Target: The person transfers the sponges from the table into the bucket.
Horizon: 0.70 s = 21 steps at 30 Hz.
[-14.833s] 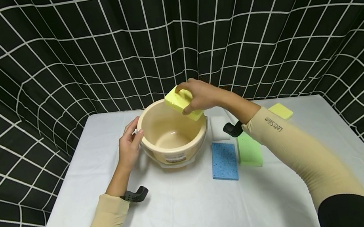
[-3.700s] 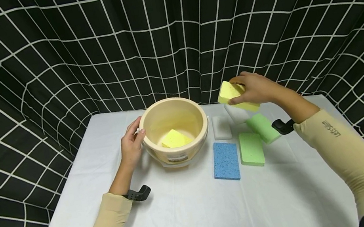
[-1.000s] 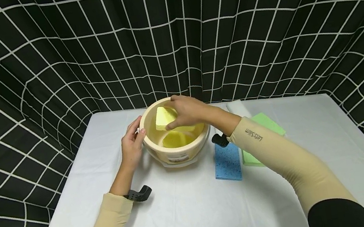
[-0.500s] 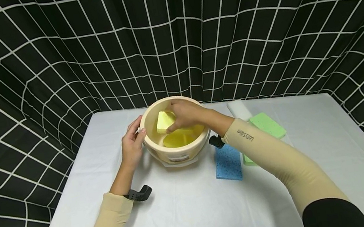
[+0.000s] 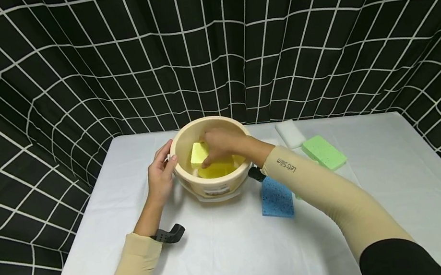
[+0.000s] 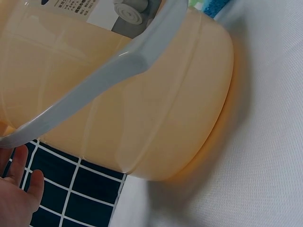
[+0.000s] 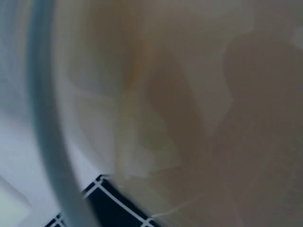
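A cream bucket [image 5: 199, 190] stands on the table, a pale handle [image 6: 128, 66] hanging down its outside in the left wrist view. My left hand [image 5: 160, 176] holds its left rim, thumb at the lip and fingers along the outside. Down inside the bucket, my right hand [image 5: 221, 144] grips a thick yellow sponge [image 5: 198, 156] between thumb and fingers. Below it lies another yellow sponge [image 5: 215, 171], partly covered by the hand. The right wrist view is blurred and filled mostly by the bucket's wall [image 7: 156, 118].
Right of the bucket lies a blue sponge [image 5: 277, 201], partly under the right forearm. Farther back are a white sponge [image 5: 290, 134] and a green sponge [image 5: 324, 152]. Another green sponge is almost hidden by the sleeve. A black gridded curtain [image 5: 204, 38] surrounds the white-covered table [image 5: 224, 263].
Earlier, one yellow sponge lay in the bucket while my right hand held another off to the right. That hand has since moved left and lowered the sponge inside. The left hand stays put.
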### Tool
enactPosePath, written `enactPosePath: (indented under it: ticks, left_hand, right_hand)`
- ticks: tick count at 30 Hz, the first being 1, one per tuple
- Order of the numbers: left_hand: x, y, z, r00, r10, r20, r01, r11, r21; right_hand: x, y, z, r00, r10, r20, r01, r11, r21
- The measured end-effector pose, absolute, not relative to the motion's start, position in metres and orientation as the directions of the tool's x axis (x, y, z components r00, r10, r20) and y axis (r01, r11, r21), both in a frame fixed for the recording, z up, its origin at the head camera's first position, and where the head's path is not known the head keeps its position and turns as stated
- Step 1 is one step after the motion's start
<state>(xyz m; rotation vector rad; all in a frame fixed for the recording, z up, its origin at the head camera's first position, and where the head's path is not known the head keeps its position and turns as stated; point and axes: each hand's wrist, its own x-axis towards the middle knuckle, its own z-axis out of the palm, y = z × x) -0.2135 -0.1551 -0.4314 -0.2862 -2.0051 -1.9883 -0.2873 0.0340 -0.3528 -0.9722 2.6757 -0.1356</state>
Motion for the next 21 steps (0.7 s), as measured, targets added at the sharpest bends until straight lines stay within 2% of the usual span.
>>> enactPosePath:
  ticks: [14,21]
  left_hand:
    - [-0.214,-0.152,-0.434,-0.936,-0.077,0.344,0.344,0.015,0.939]
    - [-0.212,-0.153,-0.431,-0.94,-0.074,0.333,0.333,0.012,0.943]
  right_hand:
    - [-0.289,0.034,-0.37,-0.698,-0.64,-0.32,-0.629,0.762,-0.151]
    - [-0.291,0.031,-0.371,-0.717,-0.599,-0.356,-0.614,0.785,-0.085]
